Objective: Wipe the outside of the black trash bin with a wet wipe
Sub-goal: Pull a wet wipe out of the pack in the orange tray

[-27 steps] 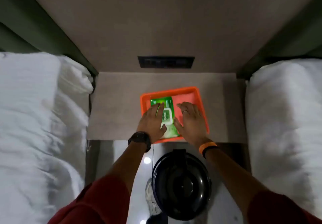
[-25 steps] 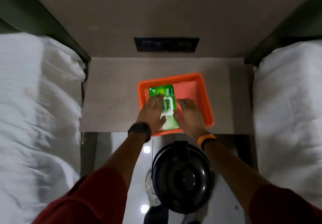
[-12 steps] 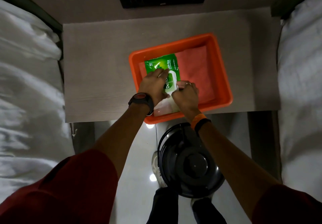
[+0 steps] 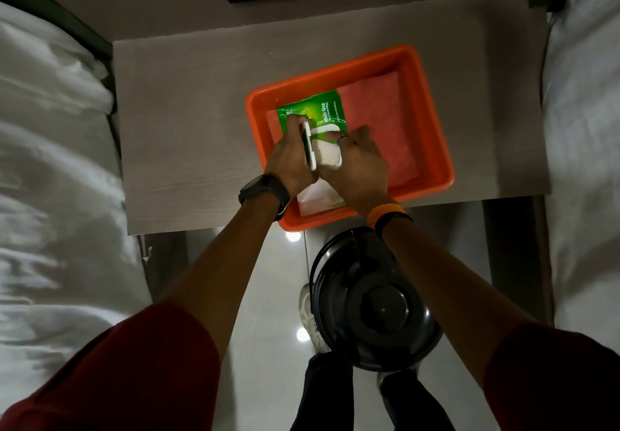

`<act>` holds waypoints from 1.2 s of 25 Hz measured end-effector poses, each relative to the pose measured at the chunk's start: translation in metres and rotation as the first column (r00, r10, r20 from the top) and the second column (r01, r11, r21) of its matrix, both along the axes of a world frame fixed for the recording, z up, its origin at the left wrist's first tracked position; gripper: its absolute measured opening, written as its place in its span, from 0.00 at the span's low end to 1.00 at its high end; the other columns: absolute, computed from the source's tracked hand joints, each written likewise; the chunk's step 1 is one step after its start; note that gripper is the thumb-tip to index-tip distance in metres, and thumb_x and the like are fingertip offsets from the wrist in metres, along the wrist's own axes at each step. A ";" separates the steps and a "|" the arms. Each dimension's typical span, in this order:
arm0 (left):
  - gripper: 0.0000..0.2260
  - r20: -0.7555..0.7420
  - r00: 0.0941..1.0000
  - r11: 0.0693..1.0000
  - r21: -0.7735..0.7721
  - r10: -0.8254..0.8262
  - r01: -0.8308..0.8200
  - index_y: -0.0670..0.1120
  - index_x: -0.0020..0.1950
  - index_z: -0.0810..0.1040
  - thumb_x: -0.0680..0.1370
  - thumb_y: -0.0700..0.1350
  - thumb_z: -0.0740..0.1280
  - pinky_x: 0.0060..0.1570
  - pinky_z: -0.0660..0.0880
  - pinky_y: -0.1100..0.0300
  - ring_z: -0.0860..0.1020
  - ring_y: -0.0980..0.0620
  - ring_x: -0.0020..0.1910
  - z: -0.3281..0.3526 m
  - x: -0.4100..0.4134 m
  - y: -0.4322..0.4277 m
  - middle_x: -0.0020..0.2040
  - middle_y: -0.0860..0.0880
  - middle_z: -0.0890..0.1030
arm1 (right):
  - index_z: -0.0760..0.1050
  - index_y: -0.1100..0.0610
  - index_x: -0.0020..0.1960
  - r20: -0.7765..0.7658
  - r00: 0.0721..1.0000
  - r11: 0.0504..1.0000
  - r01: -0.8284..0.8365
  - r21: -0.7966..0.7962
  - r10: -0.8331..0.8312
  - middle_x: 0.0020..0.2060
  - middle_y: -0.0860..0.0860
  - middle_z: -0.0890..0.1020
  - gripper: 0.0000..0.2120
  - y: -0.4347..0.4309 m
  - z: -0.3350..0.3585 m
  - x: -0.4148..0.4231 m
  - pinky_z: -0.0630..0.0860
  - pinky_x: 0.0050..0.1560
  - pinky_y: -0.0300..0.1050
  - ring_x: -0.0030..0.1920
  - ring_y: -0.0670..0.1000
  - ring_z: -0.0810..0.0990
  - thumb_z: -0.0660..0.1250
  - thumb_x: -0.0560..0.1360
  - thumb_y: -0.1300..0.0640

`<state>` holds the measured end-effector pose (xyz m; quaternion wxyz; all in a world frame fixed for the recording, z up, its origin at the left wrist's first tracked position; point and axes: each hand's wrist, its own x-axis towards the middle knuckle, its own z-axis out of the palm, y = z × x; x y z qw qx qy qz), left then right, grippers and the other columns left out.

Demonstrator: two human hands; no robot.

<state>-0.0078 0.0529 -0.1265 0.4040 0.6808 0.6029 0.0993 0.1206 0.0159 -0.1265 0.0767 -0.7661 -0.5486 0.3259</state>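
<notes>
On the bedside table (image 4: 188,135), between two white-sheeted beds (image 4: 50,179), sits an orange tray (image 4: 432,121) holding a green wet-wipe pack (image 4: 322,108) laid over a pink cloth (image 4: 385,118). Left hand (image 4: 288,162), with a black watch (image 4: 263,190) at the wrist, is closed on the pack's white flip lid (image 4: 308,148), which stands lifted on edge. Right hand (image 4: 359,165), wearing a ring and an orange wristband (image 4: 385,212), has its fingers curled down at the white opening beside the lid; whether they pinch a wipe cannot be told. Below the table's near edge, the black trash bin (image 4: 372,299) stands on the glossy pale floor (image 4: 268,296), lid shut, under the right forearm and apart from both hands. Dark red sleeves (image 4: 134,373) cover the upper arms; shoes and dark trouser legs show beside the bin.
</notes>
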 end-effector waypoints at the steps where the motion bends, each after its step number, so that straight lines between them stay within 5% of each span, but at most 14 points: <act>1: 0.35 0.022 1.000 1.000 -0.010 0.011 -0.010 0.41 0.66 0.61 0.65 0.33 0.76 0.37 0.76 0.55 0.80 0.43 0.44 0.001 0.000 0.000 0.50 0.43 0.77 | 0.76 0.51 0.70 0.055 0.997 0.999 -0.052 0.004 0.052 0.68 0.57 0.72 0.28 -0.002 -0.002 -0.001 0.77 0.59 0.52 0.63 0.61 0.78 0.74 0.72 0.46; 4: 0.36 0.057 0.998 0.999 -0.035 0.030 -0.028 0.39 0.65 0.60 0.65 0.31 0.76 0.39 0.77 0.54 0.78 0.45 0.43 0.002 -0.001 0.000 0.54 0.40 0.77 | 0.80 0.51 0.65 0.055 0.997 0.998 -0.053 0.043 0.051 0.66 0.56 0.73 0.24 0.000 -0.009 0.004 0.77 0.57 0.50 0.62 0.59 0.79 0.76 0.71 0.47; 9: 0.42 0.073 0.997 0.998 -0.055 0.035 -0.031 0.44 0.71 0.56 0.65 0.31 0.76 0.44 0.82 0.46 0.80 0.44 0.43 0.000 0.000 -0.005 0.54 0.40 0.78 | 0.84 0.54 0.53 -0.238 0.953 0.970 0.216 0.108 -0.186 0.50 0.49 0.84 0.10 -0.001 -0.005 0.014 0.81 0.53 0.47 0.48 0.49 0.84 0.75 0.73 0.54; 12: 0.47 0.129 0.991 0.999 -0.046 -0.020 0.026 0.46 0.77 0.50 0.67 0.31 0.74 0.58 0.79 0.50 0.75 0.42 0.64 0.002 0.001 -0.015 0.71 0.40 0.68 | 0.84 0.55 0.55 -0.338 0.884 0.919 0.378 0.112 -0.322 0.37 0.42 0.82 0.10 -0.006 0.008 0.026 0.81 0.49 0.44 0.39 0.43 0.81 0.75 0.73 0.57; 14: 0.37 -0.054 0.980 0.978 0.075 -0.192 0.196 0.42 0.76 0.58 0.71 0.32 0.71 0.72 0.67 0.49 0.61 0.39 0.76 0.000 0.001 -0.028 0.77 0.39 0.57 | 0.82 0.54 0.59 -0.385 0.833 0.881 0.464 0.096 -0.397 0.36 0.43 0.81 0.13 -0.011 0.015 0.040 0.81 0.47 0.46 0.38 0.46 0.83 0.72 0.75 0.59; 16: 0.27 -0.259 0.906 0.917 0.132 -0.334 0.376 0.39 0.74 0.64 0.75 0.33 0.65 0.76 0.61 0.48 0.54 0.38 0.78 -0.001 0.005 -0.037 0.78 0.38 0.56 | 0.81 0.55 0.61 -0.516 0.701 0.823 0.568 -0.013 -0.492 0.43 0.51 0.85 0.12 -0.018 0.023 0.051 0.83 0.43 0.49 0.42 0.54 0.86 0.68 0.78 0.63; 20: 0.22 -0.481 0.785 0.859 0.115 -0.391 0.498 0.39 0.73 0.67 0.78 0.37 0.59 0.72 0.63 0.44 0.58 0.39 0.76 -0.002 0.017 -0.039 0.75 0.39 0.64 | 0.80 0.55 0.49 -0.735 0.248 0.664 0.662 -0.348 -0.631 0.40 0.52 0.84 0.10 -0.028 0.035 0.050 0.76 0.29 0.39 0.37 0.49 0.81 0.62 0.80 0.66; 24: 0.22 -0.504 0.766 0.862 0.079 -0.400 0.502 0.40 0.71 0.70 0.76 0.37 0.61 0.69 0.66 0.45 0.63 0.40 0.73 0.004 0.020 -0.038 0.74 0.40 0.66 | 0.76 0.59 0.62 -0.767 -0.109 0.641 0.482 -0.597 -0.632 0.41 0.53 0.81 0.16 -0.032 0.041 0.045 0.66 0.31 0.40 0.35 0.49 0.76 0.55 0.84 0.51; 26: 0.23 -0.432 0.820 0.890 0.079 -0.376 0.450 0.40 0.69 0.73 0.74 0.35 0.62 0.69 0.67 0.47 0.66 0.40 0.72 0.011 0.019 -0.038 0.73 0.41 0.69 | 0.76 0.57 0.58 -0.801 -0.100 0.717 0.393 -0.576 -0.590 0.39 0.52 0.81 0.20 -0.037 0.047 0.043 0.66 0.29 0.39 0.35 0.48 0.76 0.55 0.83 0.43; 30: 0.19 -0.315 0.916 0.905 0.259 -0.250 0.336 0.39 0.61 0.79 0.71 0.37 0.59 0.58 0.72 0.47 0.74 0.38 0.60 0.032 0.023 -0.067 0.61 0.40 0.79 | 0.78 0.56 0.55 -0.843 0.000 0.748 0.460 -0.478 -0.538 0.41 0.51 0.85 0.12 -0.060 0.059 0.042 0.69 0.28 0.38 0.34 0.46 0.79 0.59 0.84 0.50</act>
